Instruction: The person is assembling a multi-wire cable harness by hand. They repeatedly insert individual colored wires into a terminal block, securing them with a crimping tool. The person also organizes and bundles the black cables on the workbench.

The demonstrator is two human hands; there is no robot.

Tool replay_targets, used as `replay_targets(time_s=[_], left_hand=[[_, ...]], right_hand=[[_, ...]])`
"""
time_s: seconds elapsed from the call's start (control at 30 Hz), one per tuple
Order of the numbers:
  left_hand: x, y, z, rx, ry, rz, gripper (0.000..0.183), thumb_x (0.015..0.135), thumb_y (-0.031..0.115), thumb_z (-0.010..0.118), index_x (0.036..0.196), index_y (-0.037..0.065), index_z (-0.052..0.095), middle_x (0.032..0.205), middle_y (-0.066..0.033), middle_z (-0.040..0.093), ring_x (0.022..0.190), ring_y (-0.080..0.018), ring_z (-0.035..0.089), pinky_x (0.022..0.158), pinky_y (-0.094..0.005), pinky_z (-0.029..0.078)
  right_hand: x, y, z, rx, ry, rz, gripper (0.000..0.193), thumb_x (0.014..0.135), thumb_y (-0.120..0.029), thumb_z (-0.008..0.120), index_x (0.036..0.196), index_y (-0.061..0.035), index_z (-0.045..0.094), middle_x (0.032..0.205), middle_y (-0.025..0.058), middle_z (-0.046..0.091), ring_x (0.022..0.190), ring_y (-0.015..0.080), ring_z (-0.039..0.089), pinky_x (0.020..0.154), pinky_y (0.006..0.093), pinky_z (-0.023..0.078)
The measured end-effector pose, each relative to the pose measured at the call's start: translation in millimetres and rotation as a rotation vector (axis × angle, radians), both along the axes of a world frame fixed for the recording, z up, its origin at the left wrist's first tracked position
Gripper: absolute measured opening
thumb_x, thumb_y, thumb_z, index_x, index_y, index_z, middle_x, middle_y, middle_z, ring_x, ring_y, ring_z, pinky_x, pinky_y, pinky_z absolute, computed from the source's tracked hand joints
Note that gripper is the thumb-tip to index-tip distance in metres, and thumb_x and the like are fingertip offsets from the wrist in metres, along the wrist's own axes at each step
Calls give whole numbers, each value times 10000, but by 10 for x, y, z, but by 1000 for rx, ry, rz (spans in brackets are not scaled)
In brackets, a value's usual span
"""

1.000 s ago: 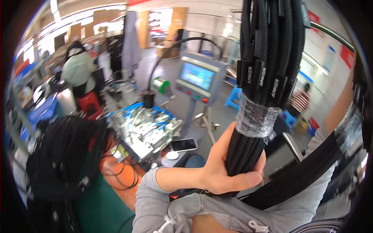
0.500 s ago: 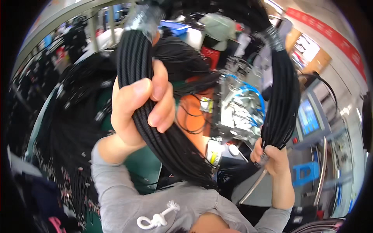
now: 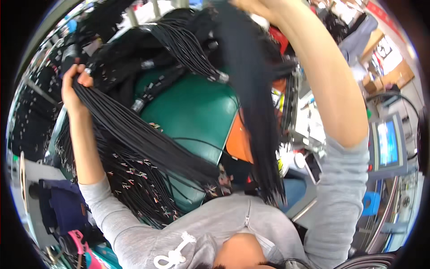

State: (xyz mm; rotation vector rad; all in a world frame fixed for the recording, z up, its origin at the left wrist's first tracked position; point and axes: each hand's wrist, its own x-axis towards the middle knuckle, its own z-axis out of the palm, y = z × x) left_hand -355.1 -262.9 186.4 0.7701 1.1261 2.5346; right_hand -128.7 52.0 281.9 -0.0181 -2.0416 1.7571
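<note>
Stretched out to the far left, my left hand [image 3: 75, 89] is closed around a bundle of black cables [image 3: 143, 134]. The bundle slopes down to the right, with its loose ends in front of my chest. My right hand [image 3: 257, 6] reaches to the top edge of the view, where its fingers are partly cut off and blurred. It grips a second length of black cables [image 3: 248, 85], which hangs down blurred by motion, its ends near my sweatshirt. Whether the two lengths join beyond the top edge is hidden.
A green table [image 3: 192, 107] carries more black cable bundles [image 3: 188, 47] at its far side and cables with stripped coloured ends [image 3: 143, 179] at the left. An orange surface [image 3: 239, 141] adjoins it. At the right stand a screen panel [image 3: 387, 143] and a blue stool [image 3: 371, 203].
My left hand has moved outward to the left with its cables. My right hand has risen from the lower right to the top edge, and its cables now hang down. More green table shows.
</note>
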Motion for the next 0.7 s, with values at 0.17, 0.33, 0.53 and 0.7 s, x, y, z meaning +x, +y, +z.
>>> replay_targets(time_s=[0.17, 0.33, 0.53, 0.7], left_hand=[[-1236, 458, -942, -511, -113, 260, 165, 830, 90, 675, 877, -35, 579, 703, -93, 586, 588, -153, 566, 521, -247, 476], [-1658, 213, -1346, -684, -108, 319, 241, 809, 156, 728, 900, -30, 605, 751, -98, 620, 610, -147, 600, 554, -240, 517], [-2187, -20, -1470, -581, -255, 226, 323, 834, 224, 724, 942, -53, 598, 839, -119, 626, 701, -186, 628, 663, -270, 566], [-2210, 81, -1537, -540, -293, 194, 498, 887, 349, 650, 1085, -96, 547, 999, -182, 625, 909, -293, 640, 860, -388, 556]], right_hand=[[694, -169, -22, 644, 56, -230, 466, 884, -314, 623, 1184, 37, 559, 1093, 124, 620, 932, 159, 581, 816, 278, 463], [1461, -53, -620, 378, -278, -143, 469, 869, -318, 650, 1199, 4, 569, 1161, 155, 601, 1113, 179, 538, 918, 311, 435], [2090, -298, -1506, 215, -215, -390, 220, 915, -134, 585, 1056, 24, 644, 959, 92, 683, 924, 147, 642, 846, 278, 486], [2347, -231, -1960, 46, -285, -463, 209, 916, -139, 609, 1040, 26, 643, 955, 68, 677, 874, 109, 626, 788, 252, 487]])
